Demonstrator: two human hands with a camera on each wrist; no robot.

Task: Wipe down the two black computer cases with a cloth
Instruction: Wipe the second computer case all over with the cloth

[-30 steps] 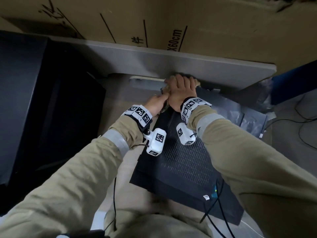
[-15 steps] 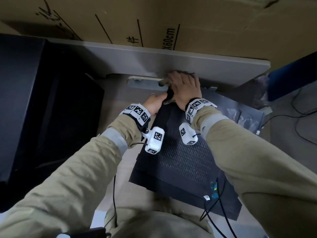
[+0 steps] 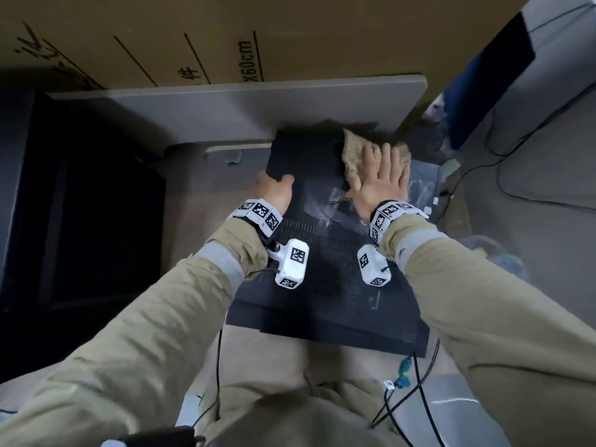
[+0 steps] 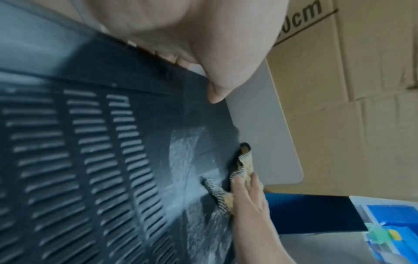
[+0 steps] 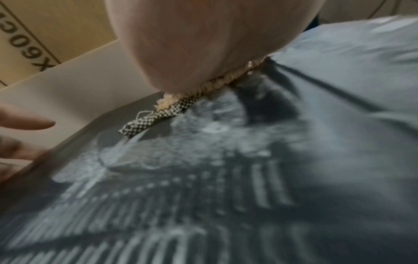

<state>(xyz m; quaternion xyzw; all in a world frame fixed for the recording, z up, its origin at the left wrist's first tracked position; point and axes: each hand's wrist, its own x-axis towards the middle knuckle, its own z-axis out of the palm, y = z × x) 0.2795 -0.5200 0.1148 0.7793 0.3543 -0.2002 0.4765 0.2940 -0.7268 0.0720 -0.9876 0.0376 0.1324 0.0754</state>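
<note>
Both hands are set at the far end of the black computer case, whose long axis runs from frame bottom to top centre; its upper-left corner is gripped by the left hand; the cloth is pressed flat under the spread right hand at upper right, nearer the unwiped right edge.

Far end of the computer case tucked under the grey bench, out of sight. Most of the cloth covered by the flat right hand. Fingers of the left hand wrapped over the case's left edge, tips unseen from the head view. Both wrist views smeared with blur; vent slots soft, dust marks indistinct. Carton print cut off, only "x60cm" legible.
</note>
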